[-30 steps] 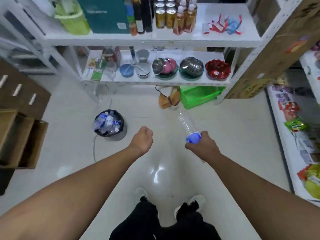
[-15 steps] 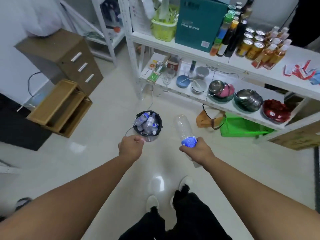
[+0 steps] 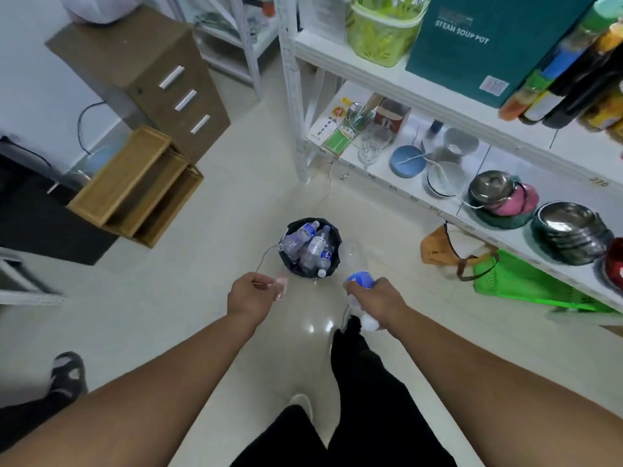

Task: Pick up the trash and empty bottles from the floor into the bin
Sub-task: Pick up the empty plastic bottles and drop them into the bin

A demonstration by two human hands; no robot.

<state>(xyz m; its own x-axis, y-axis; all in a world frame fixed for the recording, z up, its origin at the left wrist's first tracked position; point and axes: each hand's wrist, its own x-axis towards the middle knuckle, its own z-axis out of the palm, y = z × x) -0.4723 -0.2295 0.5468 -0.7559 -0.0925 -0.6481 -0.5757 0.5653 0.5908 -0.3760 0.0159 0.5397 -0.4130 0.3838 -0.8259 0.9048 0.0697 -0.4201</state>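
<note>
Head view: bin [image 3: 332, 261] now nearer; right hand [image 3: 377, 299] still grips bottle [image 3: 360, 281], left hand [image 3: 251, 293] fisted.

Head-worn wide-angle view, facing forward and down, floor [image 3: 188, 298] well below

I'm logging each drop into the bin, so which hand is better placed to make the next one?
The right hand: it grips the empty bottle, which points towards the bin just ahead. The left hand is about as near but holds only something small and pink, too blurred to identify.
</note>
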